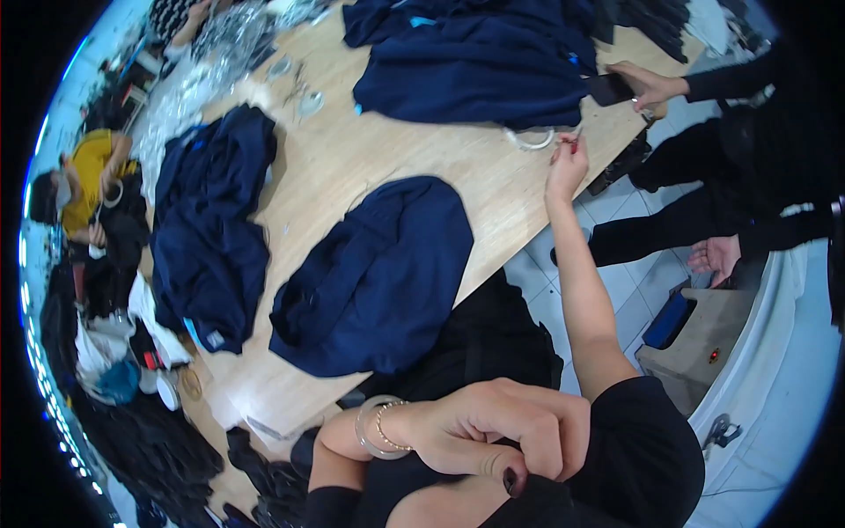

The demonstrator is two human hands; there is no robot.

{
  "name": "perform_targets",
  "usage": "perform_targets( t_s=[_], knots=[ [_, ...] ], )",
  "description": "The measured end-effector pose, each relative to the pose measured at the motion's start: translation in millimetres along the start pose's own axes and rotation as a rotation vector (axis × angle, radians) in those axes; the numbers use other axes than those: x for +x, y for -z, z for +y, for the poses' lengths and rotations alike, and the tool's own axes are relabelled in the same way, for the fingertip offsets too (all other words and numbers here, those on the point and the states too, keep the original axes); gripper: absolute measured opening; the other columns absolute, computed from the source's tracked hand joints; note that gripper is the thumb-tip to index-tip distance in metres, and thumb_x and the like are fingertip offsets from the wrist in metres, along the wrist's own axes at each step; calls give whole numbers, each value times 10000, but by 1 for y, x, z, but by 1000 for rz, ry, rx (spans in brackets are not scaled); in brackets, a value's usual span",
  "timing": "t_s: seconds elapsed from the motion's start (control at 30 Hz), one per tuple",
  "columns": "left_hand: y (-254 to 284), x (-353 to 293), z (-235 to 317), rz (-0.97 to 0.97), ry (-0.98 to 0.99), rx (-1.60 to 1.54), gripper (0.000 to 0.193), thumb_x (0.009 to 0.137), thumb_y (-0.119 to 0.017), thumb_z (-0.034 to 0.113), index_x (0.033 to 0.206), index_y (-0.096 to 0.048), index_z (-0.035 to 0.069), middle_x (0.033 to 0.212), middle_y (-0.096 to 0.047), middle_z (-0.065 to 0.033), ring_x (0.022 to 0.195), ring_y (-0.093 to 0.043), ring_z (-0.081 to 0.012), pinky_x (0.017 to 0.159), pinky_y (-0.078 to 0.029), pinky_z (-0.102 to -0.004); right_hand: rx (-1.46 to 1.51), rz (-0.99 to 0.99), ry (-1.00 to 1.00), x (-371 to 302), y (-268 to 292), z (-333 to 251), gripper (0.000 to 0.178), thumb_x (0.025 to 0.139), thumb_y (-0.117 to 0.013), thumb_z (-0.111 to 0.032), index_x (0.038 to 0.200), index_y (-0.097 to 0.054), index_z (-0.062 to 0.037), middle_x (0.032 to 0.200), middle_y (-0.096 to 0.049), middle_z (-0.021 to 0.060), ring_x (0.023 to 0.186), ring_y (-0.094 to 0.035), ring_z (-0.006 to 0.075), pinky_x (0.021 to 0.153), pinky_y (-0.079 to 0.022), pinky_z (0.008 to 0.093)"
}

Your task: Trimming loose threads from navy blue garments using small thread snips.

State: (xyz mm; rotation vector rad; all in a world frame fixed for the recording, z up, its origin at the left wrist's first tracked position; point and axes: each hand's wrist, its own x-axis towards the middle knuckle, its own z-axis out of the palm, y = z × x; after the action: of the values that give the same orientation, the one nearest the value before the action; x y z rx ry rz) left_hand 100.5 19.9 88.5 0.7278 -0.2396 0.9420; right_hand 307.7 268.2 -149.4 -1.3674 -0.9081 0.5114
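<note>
My right hand (568, 167) reaches out to the table's right edge, its fingers closed on a small red thing (572, 141) with a thin tip, too small to name. Beside it, a white ring (531, 141) lies against the hem of a dark navy garment (475, 79). Close to my chest, my left hand (510, 431) is closed, with thumb and fingers pinched at the black fabric of my shirt (541, 506). A clear bangle (365, 427) and a thin bracelet circle that wrist. A folded navy garment (387, 273) rests on the table in front of me.
Another navy garment (216, 220) lies on the left of the wooden table (308, 167), near clear plastic wrapping (189, 88). At the right, a person in black holds a dark phone-like slab (609, 89). A person in yellow (92, 167) is at the far left.
</note>
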Motion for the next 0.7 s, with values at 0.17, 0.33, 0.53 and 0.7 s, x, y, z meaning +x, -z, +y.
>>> perform_targets(
  t_s=[0.17,0.33,0.53,0.7],
  knots=[
    [17,-26,13,-84,-26,195,303,959,-549,305,810,-643,59,874,-593,-95,744,-565,-243,692,-391,-364,84,-51,10,5,3,5,130,898,-473,-4,876,-593,-49,727,-522,-5,545,-424,71,494,-354,236],
    [42,-84,23,370,97,712,89,869,-632,78,796,-637,28,894,-621,-80,764,-581,-188,682,-465,-265,182,-67,15,5,3,0,119,895,-465,11,908,-578,-21,790,-535,15,574,-405,74,519,-344,226],
    [81,-142,26,1386,52,1618,69,795,-653,-40,838,-605,-12,784,-569,-67,640,-545,-142,608,-460,-248,167,-84,-37,9,8,2,116,889,-469,27,901,-580,-2,812,-543,21,583,-414,75,523,-336,215],
    [98,-161,31,1524,236,1828,360,713,-784,106,995,-570,39,912,-534,-83,783,-578,-210,671,-500,-311,190,-126,26,1,11,-12,151,856,-473,55,932,-597,12,718,-514,7,574,-403,66,515,-307,203]
  ],
)
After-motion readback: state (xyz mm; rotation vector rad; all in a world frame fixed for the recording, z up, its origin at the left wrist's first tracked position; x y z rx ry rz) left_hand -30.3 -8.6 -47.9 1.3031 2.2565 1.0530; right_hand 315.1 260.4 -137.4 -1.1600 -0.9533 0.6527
